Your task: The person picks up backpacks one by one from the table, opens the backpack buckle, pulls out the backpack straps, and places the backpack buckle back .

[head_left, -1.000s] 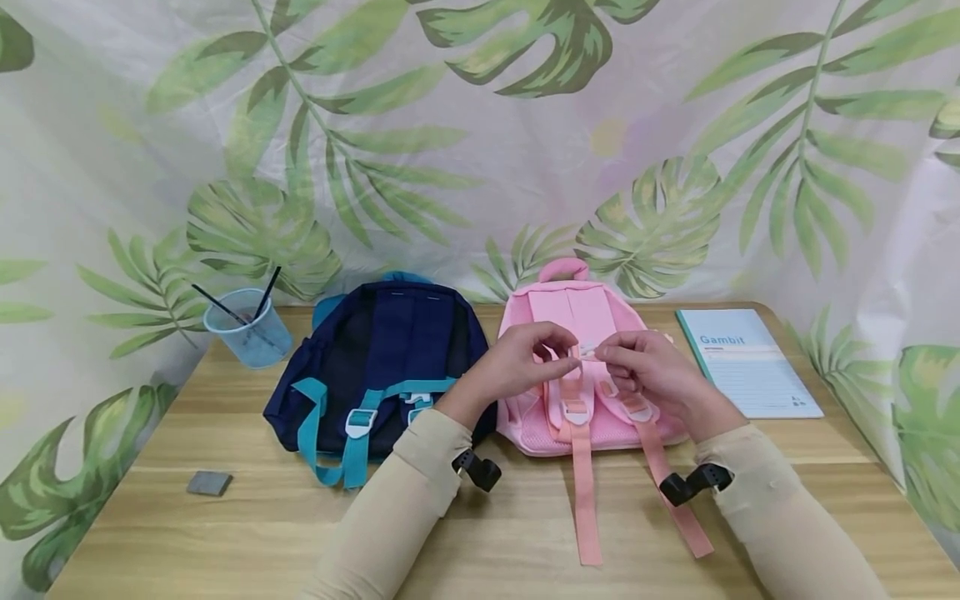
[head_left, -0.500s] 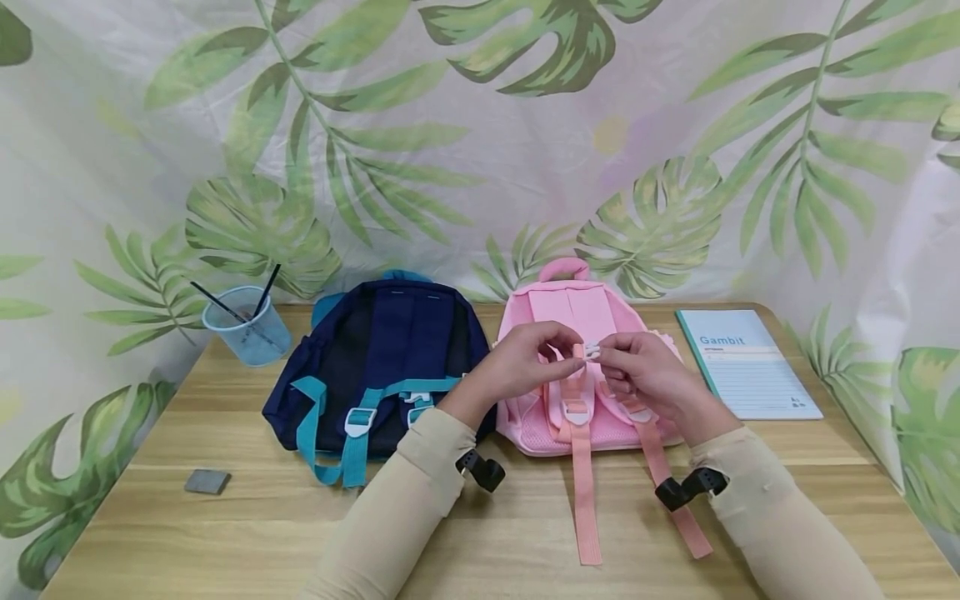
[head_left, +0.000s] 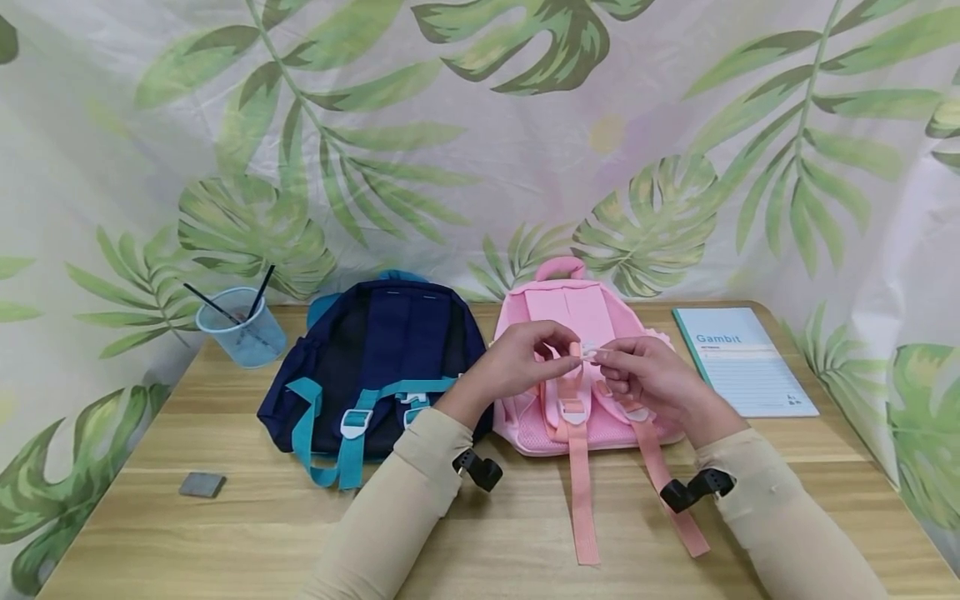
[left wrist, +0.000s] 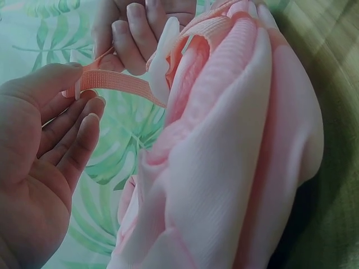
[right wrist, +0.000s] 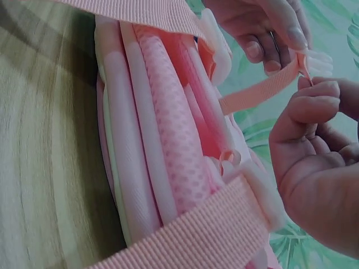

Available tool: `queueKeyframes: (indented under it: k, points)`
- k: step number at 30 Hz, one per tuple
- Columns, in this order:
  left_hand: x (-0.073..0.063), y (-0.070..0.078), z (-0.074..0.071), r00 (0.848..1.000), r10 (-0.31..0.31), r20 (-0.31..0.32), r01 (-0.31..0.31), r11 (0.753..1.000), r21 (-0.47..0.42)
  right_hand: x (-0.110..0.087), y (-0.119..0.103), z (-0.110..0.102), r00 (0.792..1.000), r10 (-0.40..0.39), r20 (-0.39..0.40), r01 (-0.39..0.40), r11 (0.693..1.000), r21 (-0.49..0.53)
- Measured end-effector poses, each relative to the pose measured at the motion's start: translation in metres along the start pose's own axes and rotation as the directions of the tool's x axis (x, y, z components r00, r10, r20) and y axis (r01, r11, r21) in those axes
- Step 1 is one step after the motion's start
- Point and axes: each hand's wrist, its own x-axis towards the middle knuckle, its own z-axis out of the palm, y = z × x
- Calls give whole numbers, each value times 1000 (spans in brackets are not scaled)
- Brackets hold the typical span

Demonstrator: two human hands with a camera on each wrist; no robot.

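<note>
A pink backpack (head_left: 570, 312) lies with its shoulder straps facing up, and both hands are held over it. My left hand (head_left: 517, 358) pinches a white pronged buckle (right wrist: 321, 63) between thumb and fingers. Peach webbing (right wrist: 261, 87) runs from this buckle back to the backpack. Close beside it, my right hand (head_left: 652, 367) pinches the thin end of the peach strap where it comes through the buckle, as the right wrist view shows. Fingertips partly cover the buckle in the head view. Two loose peach strap tails (head_left: 582, 500) hang from white adjusters onto the table.
Left of the pink bag is a navy backpack (head_left: 405, 333) with teal straps. A blue cup (head_left: 251, 342) with two dark sticks stands behind it to the left. A grey block (head_left: 202, 484) lies at front left; a notebook (head_left: 750, 367) lies on the right.
Both hands stay nearly in place over the pink backpack. The white buckle between the fingertips tilts slightly. The head view has shifted a little.
</note>
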Motion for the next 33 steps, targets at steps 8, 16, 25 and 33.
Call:
queueKeyframes:
  k: [8, 16, 25, 33]
  points:
    - [0, 3, 1, 1000, -9, 3, 9, 1000, 22, 0, -5, 6, 998, 43, -41, -41, 998, 41]
    - [4, 3, 4, 999, -24, 38, 24, 1000, 10, -2, -7, 6, 995, 6, -96, -9, 999, -38]
    - [1, 0, 15, 962, -241, 126, 241, 970, 8, -2, -6, 6, 995, -34, -93, 34, 999, -7]
    - [-1, -1, 18, 962, -247, 113, 251, 968, -17, -3, -5, 6, 995, -40, -87, 41, 999, 17]
